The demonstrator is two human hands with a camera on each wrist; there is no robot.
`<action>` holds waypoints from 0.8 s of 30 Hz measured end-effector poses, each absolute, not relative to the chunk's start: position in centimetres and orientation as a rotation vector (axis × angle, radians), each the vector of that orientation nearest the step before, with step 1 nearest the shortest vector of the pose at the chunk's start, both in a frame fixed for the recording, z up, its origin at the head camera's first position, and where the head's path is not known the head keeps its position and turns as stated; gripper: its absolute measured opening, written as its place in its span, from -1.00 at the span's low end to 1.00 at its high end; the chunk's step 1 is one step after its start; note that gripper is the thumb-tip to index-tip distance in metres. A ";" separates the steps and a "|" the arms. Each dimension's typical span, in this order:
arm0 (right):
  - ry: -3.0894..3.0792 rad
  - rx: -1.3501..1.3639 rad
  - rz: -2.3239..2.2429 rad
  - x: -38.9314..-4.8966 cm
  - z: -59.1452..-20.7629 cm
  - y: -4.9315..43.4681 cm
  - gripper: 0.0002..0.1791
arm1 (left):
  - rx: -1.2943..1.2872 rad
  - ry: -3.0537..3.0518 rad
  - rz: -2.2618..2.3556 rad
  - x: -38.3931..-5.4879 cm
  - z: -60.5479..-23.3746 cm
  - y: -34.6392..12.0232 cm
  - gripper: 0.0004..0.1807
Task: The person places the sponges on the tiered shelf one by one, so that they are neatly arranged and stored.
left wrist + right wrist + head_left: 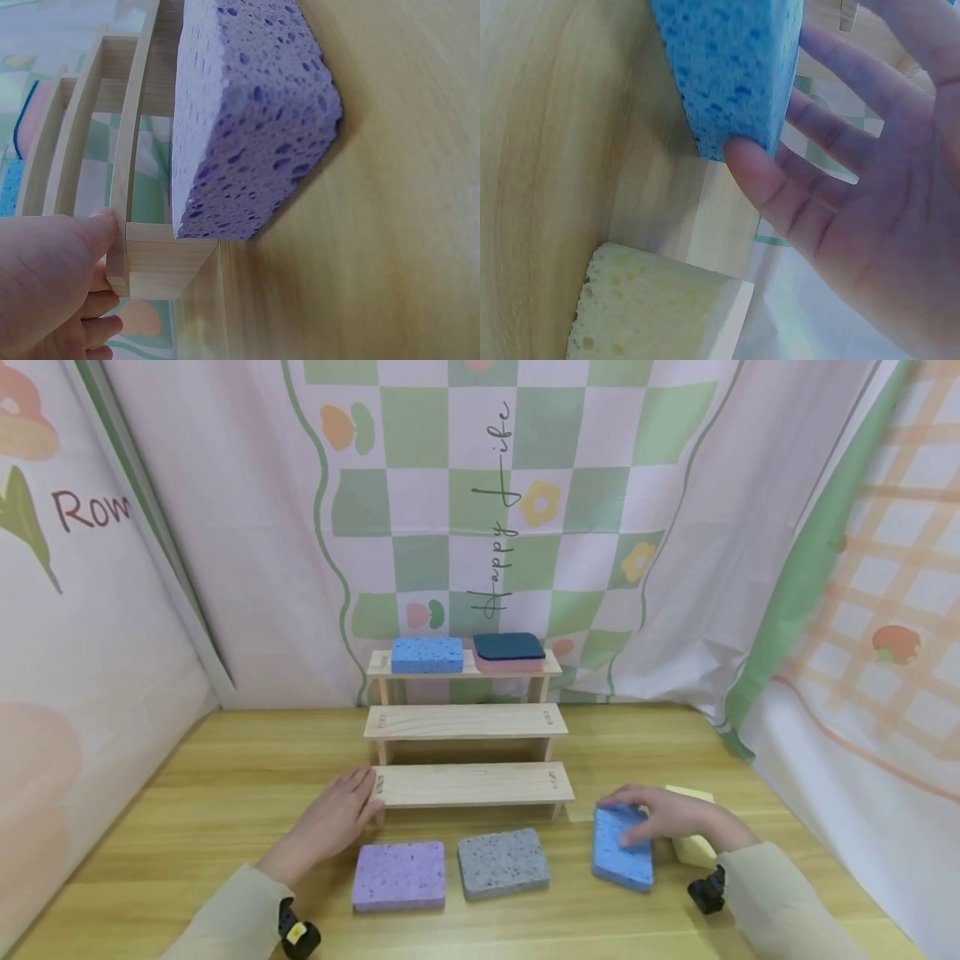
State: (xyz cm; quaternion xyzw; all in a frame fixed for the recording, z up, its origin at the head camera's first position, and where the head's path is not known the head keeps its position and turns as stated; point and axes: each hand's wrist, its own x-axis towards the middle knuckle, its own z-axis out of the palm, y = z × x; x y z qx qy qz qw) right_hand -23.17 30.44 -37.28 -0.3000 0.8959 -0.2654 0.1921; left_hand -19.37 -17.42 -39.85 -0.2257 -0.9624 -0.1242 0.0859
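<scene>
My left hand (330, 822) grips the left end of the lowest step of a three-tier wooden stand (468, 785), thumb at its front edge. My right hand (663, 814) holds a blue speckled sponge (621, 860) to the right of the stand, with the thumb at one edge; the other fingertips are partly hidden behind the sponge in the right wrist view. A purple sponge (399, 875) and a grey sponge (504, 862) lie on the table in front of the stand. Behind my right hand, a pale yellow sponge (656, 307) is partly covered.
On the stand's top step sit another blue sponge (427, 655) and a pink sponge with a dark green scouring face (509, 650). The wood-grain table (247, 752) is bordered by printed cloth curtains (517, 552) at the back and on both sides.
</scene>
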 end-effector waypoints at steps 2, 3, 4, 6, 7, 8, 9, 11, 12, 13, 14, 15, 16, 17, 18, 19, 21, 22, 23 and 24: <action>2.511 -0.833 -0.743 -23.0 -37.2 30.4 -0.32 | -0.675 -2.868 -0.374 -19.3 -39.8 -17.4 -0.41; 2.505 -0.820 -0.748 -22.9 -37.2 30.3 -0.30 | -0.676 -2.866 -0.373 -19.3 -39.8 -17.4 -0.41; 2.498 -0.807 -0.752 -22.8 -37.1 30.3 -0.28 | -0.677 -2.866 -0.373 -19.3 -39.8 -17.4 -0.41; 2.489 -0.783 -0.757 -22.6 -37.0 30.1 -0.23 | -0.680 -2.867 -0.373 -19.3 -39.6 -17.3 -0.41; 2.487 -0.776 -0.760 -22.5 -36.9 30.1 -0.20 | -0.681 -2.867 -0.374 -19.2 -39.6 -17.3 -0.42; 2.482 -0.769 -0.766 -22.5 -36.9 30.1 -0.18 | -0.682 -2.868 -0.373 -19.2 -39.5 -17.3 -0.42; 2.476 -0.767 -0.772 -22.4 -36.8 30.0 -0.16 | -0.683 -2.868 -0.372 -19.2 -39.5 -17.3 -0.42; 2.470 -0.781 -0.774 -22.2 -36.8 30.0 -0.15 | -0.684 -2.871 -0.371 -19.2 -39.4 -17.3 -0.42; 2.462 -0.787 -0.780 -22.2 -36.8 30.0 -0.14 | -0.684 -2.872 -0.369 -19.2 -39.4 -17.3 -0.42; 2.451 -0.789 -0.788 -22.2 -36.7 30.0 -0.14 | -0.683 -2.874 -0.368 -19.1 -39.3 -17.3 -0.42; 2.443 -0.797 -0.792 -22.1 -36.7 30.0 -0.13 | -0.684 -2.875 -0.368 -19.1 -39.3 -17.3 -0.42; 2.434 -0.803 -0.795 -22.1 -36.7 30.0 -0.12 | -0.684 -2.876 -0.368 -19.1 -39.3 -17.3 -0.42; 2.426 -0.810 -0.794 -22.1 -36.7 30.0 -0.12 | -0.683 -2.877 -0.369 -19.1 -39.3 -17.3 -0.42; 2.420 -0.811 -0.794 -22.1 -36.6 30.0 -0.10 | -0.683 -2.878 -0.370 -19.1 -39.3 -17.3 -0.42; 2.415 -0.818 -0.791 -22.0 -36.6 30.0 -0.09 | -0.684 -2.878 -0.371 -19.1 -39.2 -17.3 -0.42; 2.415 -0.824 -0.784 -22.0 -36.6 30.0 -0.08 | -0.683 -2.879 -0.373 -19.1 -39.2 -17.3 -0.42; 2.418 -0.835 -0.769 -21.9 -36.6 29.9 -0.06 | -0.682 -2.879 -0.373 -19.1 -39.2 -17.3 -0.42; 2.420 -0.835 -0.764 -21.9 -36.6 29.9 -0.05 | -0.680 -2.878 -0.373 -19.1 -39.2 -17.3 -0.42; 2.422 -0.834 -0.761 -21.8 -36.6 29.9 -0.04 | -0.678 -2.879 -0.374 -19.1 -39.2 -17.3 -0.42; 2.422 -0.829 -0.760 -21.8 -36.6 29.9 -0.04 | -0.677 -2.880 -0.373 -19.1 -39.2 -17.3 -0.42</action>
